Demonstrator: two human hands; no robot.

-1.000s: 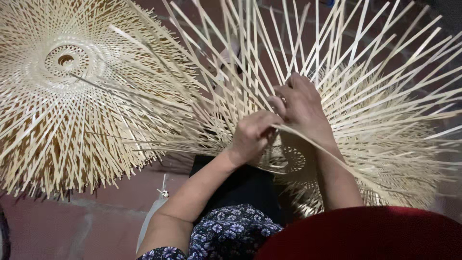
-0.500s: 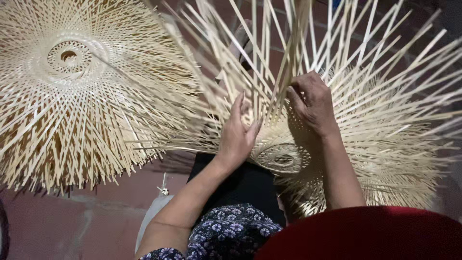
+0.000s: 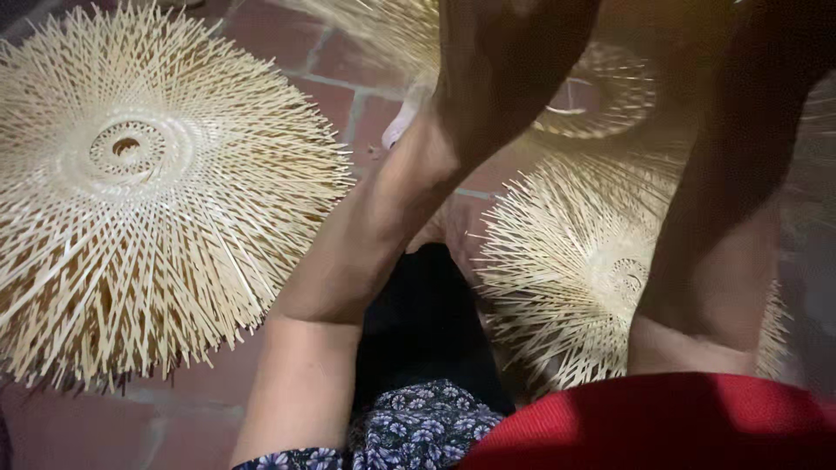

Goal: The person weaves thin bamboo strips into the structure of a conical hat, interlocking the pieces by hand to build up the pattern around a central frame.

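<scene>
We see both forearms raised close to the camera, dark and blurred, and they run out past the top edge, so neither the left hand nor the right hand shows; we cannot tell how far either is open or whether it has hold of anything. The left forearm (image 3: pixel 383 235) rises from the lower middle to the top centre, and the right forearm (image 3: pixel 723 218) stands along the right side, both in shadow near the top. Behind and between the arms lies a woven bamboo frame (image 3: pixel 566 261) with loose splints fanning outward; its round centre sits just beside the right forearm, which covers its right part, while its lower edge is lost behind a red cloth (image 3: pixel 662 426) at the bottom right. A second frame (image 3: pixel 601 87) higher up is out of focus, partly covered by the left forearm and cut off by the top edge, so we can make out only its ringed centre. On the left a large round frame (image 3: pixel 139 183) rests on the red brick floor (image 3: pixel 366 96), well apart from the arms; its left rim is cut by the edge of the view. Below the arms we see dark fabric and a blue flowered cloth (image 3: pixel 418 435), cropped at the bottom. A small pale thing beside the left forearm near the floor joints is too blurred to identify.
</scene>
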